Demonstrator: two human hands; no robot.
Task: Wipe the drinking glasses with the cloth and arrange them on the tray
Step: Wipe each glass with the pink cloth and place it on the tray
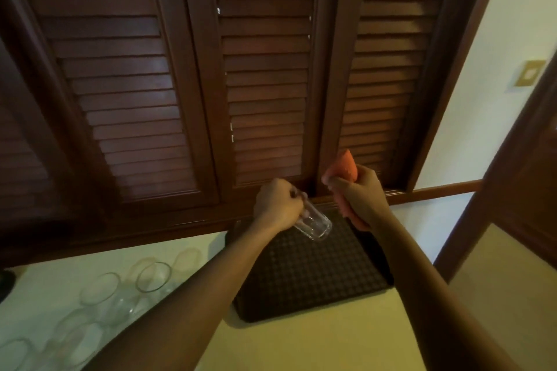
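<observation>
Left hand (278,208): fingers curled round a clear drinking glass (313,224), tilted above the dark tray's (301,280) far edge.
Right hand (358,193): fist closed on the orange cloth (343,169), just right of the glass, not touching it.
Doing it well: I'd say push the cloth inside and twist; grip firmly, glass slips.
Waiting: more glasses (126,289) near left, on the counter.
Hard to see: glasses blur together; count unclear.

A clear glass (315,224) was gripped, tilted, by the left hand (278,205) over the dark tray (304,274). An orange cloth (343,169) was bunched in the right hand (358,190). More glasses (120,295) were seen left of the tray on the pale counter (316,346), louvered shutters (168,75) behind.
</observation>
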